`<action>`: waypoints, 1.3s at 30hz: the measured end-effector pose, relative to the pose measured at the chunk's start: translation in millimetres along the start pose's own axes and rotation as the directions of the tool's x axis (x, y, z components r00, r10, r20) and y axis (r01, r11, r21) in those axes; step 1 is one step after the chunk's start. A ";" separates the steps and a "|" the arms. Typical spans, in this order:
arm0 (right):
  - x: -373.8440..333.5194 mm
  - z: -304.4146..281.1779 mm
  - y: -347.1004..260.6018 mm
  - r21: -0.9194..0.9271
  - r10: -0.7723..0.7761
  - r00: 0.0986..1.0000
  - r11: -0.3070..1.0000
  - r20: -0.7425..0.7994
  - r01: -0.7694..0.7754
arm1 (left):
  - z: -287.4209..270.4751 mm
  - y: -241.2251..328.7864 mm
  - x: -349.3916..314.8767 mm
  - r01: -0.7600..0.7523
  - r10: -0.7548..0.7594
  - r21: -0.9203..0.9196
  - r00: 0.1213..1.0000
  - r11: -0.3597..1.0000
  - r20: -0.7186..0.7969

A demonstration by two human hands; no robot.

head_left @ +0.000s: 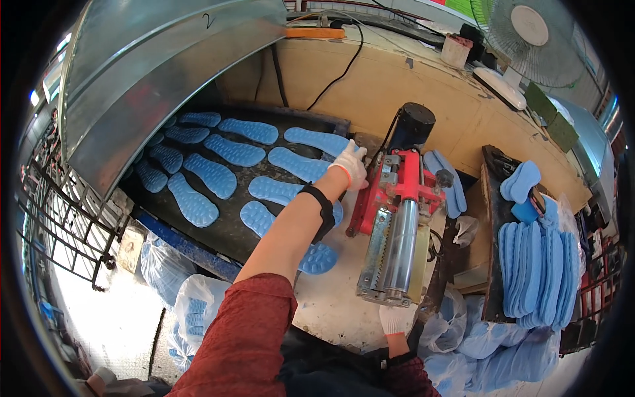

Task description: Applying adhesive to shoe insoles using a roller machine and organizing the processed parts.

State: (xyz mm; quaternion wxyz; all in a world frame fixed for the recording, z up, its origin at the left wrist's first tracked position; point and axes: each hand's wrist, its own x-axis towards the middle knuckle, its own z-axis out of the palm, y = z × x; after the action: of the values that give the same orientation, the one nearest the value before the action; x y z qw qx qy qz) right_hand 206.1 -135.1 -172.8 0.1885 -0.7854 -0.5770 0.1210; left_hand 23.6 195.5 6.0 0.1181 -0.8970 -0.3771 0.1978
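Observation:
My left hand, in a white glove, reaches over a dark flat bed. Its fingers look apart, at the right end of a blue bumpy insole. Several more blue insoles lie spread over the bed, and some are partly behind my left forearm. One insole's rounded end sticks out past the bed's near edge. Beside the left hand stands a red machine with a shiny metal roller. My right hand, also gloved, is at the machine's near end, its fingers hidden under it.
A sheet-metal hood hangs over the bed's left part. Stacked blue insoles stand on a rack at right. Blue-filled plastic bags lie below it. A fan stands at the back right. Black wire racks are at left.

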 end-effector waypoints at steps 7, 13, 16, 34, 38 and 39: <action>3.5 19.9 14.6 0.142 0.010 1.000 0.990 -0.012 -0.008 | 5.9 -6.8 -27.6 -0.031 -0.081 -0.311 0.936 0.950 -0.341; 7.3 2.6 7.2 0.176 0.002 0.997 0.984 -0.075 0.011 | -6.3 81.5 -138.9 -0.141 0.096 -0.103 0.929 0.985 -0.357; 4.9 -41.8 -43.5 0.116 0.111 0.994 0.987 0.012 -0.112 | 25.9 97.1 -179.0 -0.255 0.215 -0.065 0.906 0.965 -0.365; 3.5 -33.2 -37.9 0.047 0.043 0.996 0.998 -0.074 -0.040 | 39.3 59.1 -141.7 -0.165 0.181 0.079 0.942 0.983 -0.283; 7.8 -13.9 -14.3 -0.190 0.185 0.973 0.969 0.138 -0.158 | 31.2 36.9 -157.1 -0.162 0.158 0.000 0.963 0.987 -0.219; 7.4 -14.0 -13.0 -0.161 0.143 0.988 0.978 0.056 -0.133 | 28.8 32.1 -160.3 -0.166 0.162 0.000 0.963 0.986 -0.215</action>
State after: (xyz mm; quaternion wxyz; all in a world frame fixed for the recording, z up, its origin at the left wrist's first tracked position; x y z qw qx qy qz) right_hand 202.9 -126.9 -154.2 0.0979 -0.8314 -0.5349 0.1146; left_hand -71.1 59.3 11.3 0.1332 -0.9423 -0.2883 0.1057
